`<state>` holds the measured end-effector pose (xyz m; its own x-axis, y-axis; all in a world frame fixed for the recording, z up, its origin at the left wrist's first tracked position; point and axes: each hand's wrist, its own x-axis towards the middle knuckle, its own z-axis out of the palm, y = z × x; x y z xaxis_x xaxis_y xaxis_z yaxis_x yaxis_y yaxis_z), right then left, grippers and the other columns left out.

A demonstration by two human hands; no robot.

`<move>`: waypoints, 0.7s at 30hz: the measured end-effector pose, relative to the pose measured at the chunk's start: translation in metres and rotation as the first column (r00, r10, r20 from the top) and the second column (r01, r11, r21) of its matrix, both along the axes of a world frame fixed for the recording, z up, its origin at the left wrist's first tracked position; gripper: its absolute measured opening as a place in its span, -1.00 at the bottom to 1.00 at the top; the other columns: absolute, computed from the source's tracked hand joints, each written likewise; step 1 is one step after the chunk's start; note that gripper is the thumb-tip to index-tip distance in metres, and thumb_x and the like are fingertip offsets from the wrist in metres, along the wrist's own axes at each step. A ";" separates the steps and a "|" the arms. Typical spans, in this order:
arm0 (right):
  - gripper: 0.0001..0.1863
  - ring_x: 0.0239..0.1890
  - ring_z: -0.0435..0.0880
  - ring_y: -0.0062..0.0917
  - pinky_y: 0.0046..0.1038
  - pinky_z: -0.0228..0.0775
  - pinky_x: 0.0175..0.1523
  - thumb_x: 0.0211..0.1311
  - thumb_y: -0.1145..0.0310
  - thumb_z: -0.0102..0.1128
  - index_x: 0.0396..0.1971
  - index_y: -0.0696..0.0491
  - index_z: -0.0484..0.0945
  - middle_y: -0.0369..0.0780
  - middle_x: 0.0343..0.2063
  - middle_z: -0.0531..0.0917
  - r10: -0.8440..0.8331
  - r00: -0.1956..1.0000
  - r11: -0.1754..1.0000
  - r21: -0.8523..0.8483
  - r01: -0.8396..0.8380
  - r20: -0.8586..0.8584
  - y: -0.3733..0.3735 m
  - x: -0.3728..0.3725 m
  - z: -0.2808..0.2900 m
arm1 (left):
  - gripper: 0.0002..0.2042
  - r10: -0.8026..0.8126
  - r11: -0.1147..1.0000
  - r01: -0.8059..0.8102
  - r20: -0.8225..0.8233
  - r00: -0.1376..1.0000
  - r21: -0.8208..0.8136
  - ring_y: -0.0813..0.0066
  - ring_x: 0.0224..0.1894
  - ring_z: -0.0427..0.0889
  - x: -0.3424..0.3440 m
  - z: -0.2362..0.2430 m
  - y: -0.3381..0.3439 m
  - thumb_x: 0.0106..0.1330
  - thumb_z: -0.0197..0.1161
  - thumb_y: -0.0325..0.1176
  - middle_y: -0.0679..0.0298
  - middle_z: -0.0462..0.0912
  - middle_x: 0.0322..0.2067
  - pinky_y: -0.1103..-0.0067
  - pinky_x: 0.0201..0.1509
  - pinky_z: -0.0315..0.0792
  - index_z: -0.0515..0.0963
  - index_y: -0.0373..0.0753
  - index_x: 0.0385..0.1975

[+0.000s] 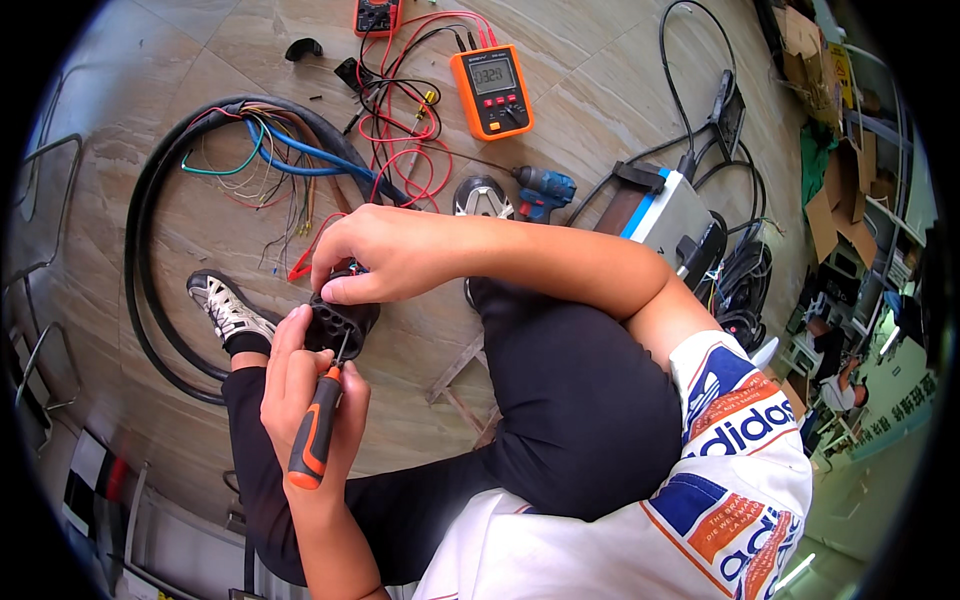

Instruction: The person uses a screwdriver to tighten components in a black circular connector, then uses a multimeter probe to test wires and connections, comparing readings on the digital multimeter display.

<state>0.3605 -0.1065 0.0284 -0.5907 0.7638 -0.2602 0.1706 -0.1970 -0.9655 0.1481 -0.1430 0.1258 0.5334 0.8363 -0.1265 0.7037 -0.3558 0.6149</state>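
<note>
My left hand [300, 390] is closed on an orange-and-black screwdriver [314, 440], whose thin shaft reaches to a black multi-hole connector [338, 325]; its fingertips rest beside that connector. My right hand [365, 255] grips the connector from above, thumb across its top edge and fingers partly hidden behind it. Small wires show at the connector's upper side. A red lead lies just left of it. Whether the screwdriver tip sits inside a hole is too small to tell.
Around me lie a coiled black cable [135, 250] with loose coloured wires, orange multimeters [492, 92] with tangled leads, a blue drill [545, 190], and a cabled metal unit [640, 210]. Cardboard [840, 200] and shelving line the right; another person [840, 392] is in the background.
</note>
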 end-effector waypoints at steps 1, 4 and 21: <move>-0.71 -0.04 0.70 -0.25 -0.29 0.52 0.10 0.31 0.25 0.28 -0.14 0.16 0.71 -0.06 -0.13 0.71 0.000 1.000 1.000 -0.001 0.000 -0.001 0.000 0.000 0.000 | -0.42 0.000 1.000 0.000 0.001 1.000 -0.001 0.27 -0.31 0.58 0.000 0.000 0.000 0.02 0.30 -0.67 0.14 0.63 -0.38 0.44 -0.13 0.52 0.54 -0.34 0.17; -0.71 -0.03 0.70 -0.25 -0.29 0.52 0.10 0.31 0.25 0.28 -0.14 0.16 0.71 -0.06 -0.12 0.71 -0.002 1.000 1.000 -0.012 0.002 0.000 0.000 0.000 0.001 | -0.44 0.000 1.000 0.000 0.002 1.000 -0.001 0.26 -0.31 0.57 0.000 0.000 0.000 0.02 0.30 -0.67 0.12 0.66 -0.31 0.44 -0.14 0.52 0.55 -0.35 0.15; -0.70 -0.03 0.71 -0.25 -0.28 0.52 0.09 0.30 0.24 0.28 -0.15 0.16 0.71 -0.07 -0.12 0.71 -0.005 1.000 1.000 0.016 0.005 0.006 0.001 0.001 0.002 | -0.52 0.002 1.000 -0.002 0.002 1.000 -0.005 0.24 -0.31 0.57 0.000 0.001 0.001 0.00 0.29 -0.67 0.07 0.69 -0.12 0.43 -0.15 0.53 0.58 -0.39 0.04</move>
<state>0.3612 -0.1059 0.0307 -0.5850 0.7710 -0.2517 0.1756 -0.1826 -0.9674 0.1480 -0.1423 0.1263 0.5324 0.8366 -0.1290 0.7028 -0.3519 0.6183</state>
